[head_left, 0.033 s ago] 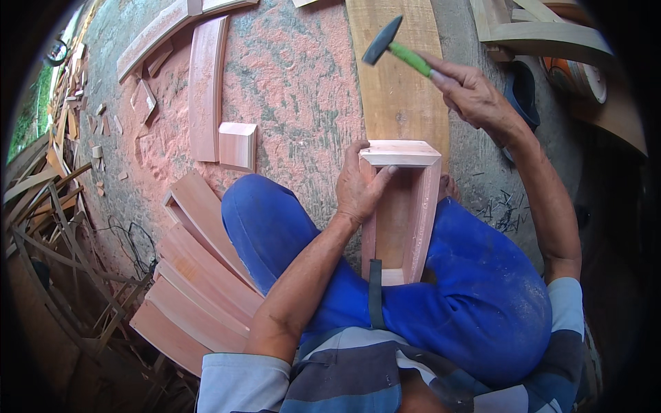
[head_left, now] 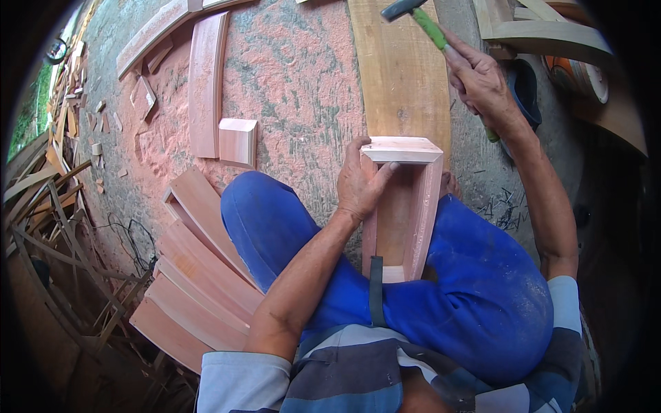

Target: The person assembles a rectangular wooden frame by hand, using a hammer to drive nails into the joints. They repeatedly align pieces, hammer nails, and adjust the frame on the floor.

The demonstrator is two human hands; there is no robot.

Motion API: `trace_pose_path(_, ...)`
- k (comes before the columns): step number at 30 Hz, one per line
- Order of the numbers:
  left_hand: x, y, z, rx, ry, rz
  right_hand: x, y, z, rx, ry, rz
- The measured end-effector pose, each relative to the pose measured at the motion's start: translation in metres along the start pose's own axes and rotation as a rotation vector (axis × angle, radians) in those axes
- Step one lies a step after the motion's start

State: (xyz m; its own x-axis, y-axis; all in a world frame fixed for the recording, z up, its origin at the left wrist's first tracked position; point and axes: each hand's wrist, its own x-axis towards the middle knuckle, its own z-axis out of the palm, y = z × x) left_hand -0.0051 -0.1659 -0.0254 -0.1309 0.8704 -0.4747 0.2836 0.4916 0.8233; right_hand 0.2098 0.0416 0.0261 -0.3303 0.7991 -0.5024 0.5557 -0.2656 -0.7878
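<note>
Between my legs stands a narrow, tapering wooden frame [head_left: 423, 206] of pinkish wood, hollow inside with a wooden back. A bevelled end piece [head_left: 401, 144] closes its far end. My left hand [head_left: 361, 180] grips that far left corner, thumb on the inner edge and fingers around the outside. Up and to the right, my right hand [head_left: 482, 79] is closed around the handle of a hammer [head_left: 428, 29] with a green grip. The hammer's dark metal head is partly cut off by the picture's upper edge, well apart from the frame.
A long yellowish board [head_left: 403, 76] lies beyond the frame. Pink sawdust [head_left: 296, 82] covers the floor. Curved wooden pieces [head_left: 200, 261] are stacked at my left, near a bevelled block [head_left: 238, 142]. Nails [head_left: 506, 208] are scattered at right. Scrap wood [head_left: 62, 220] piles up far left.
My right hand has shifted slightly, and the hammer's head has moved farther away and to the right. The lower end of its handle now shows below my hand. My left hand keeps its grip.
</note>
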Motion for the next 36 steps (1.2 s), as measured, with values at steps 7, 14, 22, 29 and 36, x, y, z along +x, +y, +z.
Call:
trace_pose_path(7,0.001,-0.001,-0.003,0.038,0.040,0.034,-0.012,-0.045,0.003,-0.051,-0.119,0.171)
trace_pose_path(14,-0.002,-0.005,-0.001,0.084,0.033,0.080,0.001,0.009,0.004,-0.489,-0.470,-0.367)
trace_pose_path(22,0.002,0.004,-0.008,-0.026,-0.005,0.010,-0.020,-0.029,0.003,-0.215,-0.578,-0.143)
trace_pose_path(29,0.007,-0.020,0.000,-0.438,0.135,-0.116,-0.099,0.014,0.063,-0.449,0.112,-0.143)
trace_pose_path(36,0.002,-0.074,0.012,-0.382,-0.144,-0.742,-0.123,0.038,0.076,-0.243,0.198,-0.001)
